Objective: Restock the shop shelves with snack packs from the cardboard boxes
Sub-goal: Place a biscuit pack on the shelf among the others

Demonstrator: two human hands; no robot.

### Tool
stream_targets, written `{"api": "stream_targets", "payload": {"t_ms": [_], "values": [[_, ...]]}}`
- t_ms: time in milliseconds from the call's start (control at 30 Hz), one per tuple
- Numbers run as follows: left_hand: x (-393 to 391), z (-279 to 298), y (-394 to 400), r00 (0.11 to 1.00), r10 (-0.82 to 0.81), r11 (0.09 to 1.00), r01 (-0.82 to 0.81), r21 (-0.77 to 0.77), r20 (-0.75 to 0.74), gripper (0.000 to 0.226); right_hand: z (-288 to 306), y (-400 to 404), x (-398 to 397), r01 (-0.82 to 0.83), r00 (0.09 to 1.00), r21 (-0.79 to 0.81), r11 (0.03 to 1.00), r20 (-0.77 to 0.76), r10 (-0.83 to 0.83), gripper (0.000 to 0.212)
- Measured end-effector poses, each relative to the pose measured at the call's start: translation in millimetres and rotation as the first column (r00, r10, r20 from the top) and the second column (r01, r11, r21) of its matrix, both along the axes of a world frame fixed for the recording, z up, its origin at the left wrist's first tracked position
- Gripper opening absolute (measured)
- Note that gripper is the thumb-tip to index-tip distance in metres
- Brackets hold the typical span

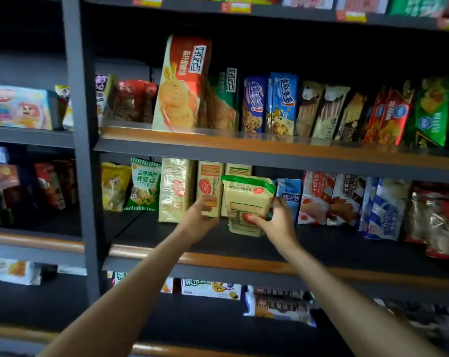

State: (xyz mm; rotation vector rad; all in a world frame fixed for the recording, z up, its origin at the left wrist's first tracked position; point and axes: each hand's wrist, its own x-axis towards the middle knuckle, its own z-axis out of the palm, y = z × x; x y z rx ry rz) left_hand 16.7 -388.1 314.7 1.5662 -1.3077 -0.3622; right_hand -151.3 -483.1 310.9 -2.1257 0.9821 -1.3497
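Right hand [276, 222] gripping green-topped cracker pack [246, 202] by its lower right side, upright, just above middle shelf [321, 243]. Left hand [200, 217] curled round base of cream cracker pack [210, 186] standing just left. Blue pack [290, 191] close behind right hand.

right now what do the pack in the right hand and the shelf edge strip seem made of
Green-topped pack: looks like thin glossy plastic film; it creases and glints under the right hand. Shelf edge strip: brown, smooth, rounded, perhaps varnished wood or wood-look plastic; cannot tell which.
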Motion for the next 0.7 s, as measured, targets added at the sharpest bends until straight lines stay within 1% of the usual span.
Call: {"api": "stream_targets", "payload": {"t_ms": [100, 167, 233, 333, 400, 467, 533, 600, 700], "values": [[-9.4, -11.3, -45.7, 0.999, -0.006, 1.0, 0.007, 0.024, -0.043, 0.055, -7.6, -38.4, 18.4, -0.029, 0.999, 0.095, 0.995, 0.021, 0.028, 0.051], [-10.4, -16.3, -72.5, 0.998, -0.002, 1.0, 0.002, 0.009, -0.068, 0.063, -8.0, -64.3, 29.7, -0.03, 0.999, 0.124, 0.992, 0.024, 0.027, 0.047], [-9.3, -21.3, -91.5, 0.996, -0.01, 1.0, 0.009, -0.009, -0.093, 0.071, -5.2, -84.0, 38.4, -0.034, 0.999, 0.144, 0.989, -0.005, 0.035, 0.043], [-3.9, -31.0, -111.5, 0.988, -0.051, 0.999, 0.048, -0.027, -0.148, 0.082, -2.5, -108.5, 53.3, -0.056, 0.998, 0.148, 0.987, -0.024, 0.06, 0.04], [2.2, -34.0, -126.3, 0.991, -0.053, 0.998, 0.05, -0.033, -0.121, 0.085, -3.7, -124.1, 64.6, -0.052, 0.997, 0.161, 0.986, -0.043, 0.059, 0.043], [8.3, -35.4, -142.3, 0.997, -0.032, 0.999, 0.031, -0.029, -0.068, 0.085, -8.2, -135.7, 72.9, -0.032, 0.994, 0.194, 0.98, -0.092, 0.051, 0.054], [14.6, -37.3, -155.0, 0.999, -0.031, 0.999, 0.031, -0.021, -0.032, 0.083, -14.0, -145.5, 78.3, 0.005, 0.988, 0.188, 0.982, -0.154, 0.024, 0.064], [19.4, -39.2, -163.8, 0.999, -0.029, 0.999, 0.03, -0.029, 0.018, 0.082, -16.7, -152.0, 81.8, 0.04, 0.982, 0.17, 0.985, -0.187, -0.008, 0.067], [26.9, -43.2, -172.4, 0.999, -0.018, 0.999, 0.02, -0.043, 0.041, 0.08, -15.5, -154.9, 84.7, 0.052, 0.979, 0.186, 0.981, -0.202, -0.013, 0.071]]}}
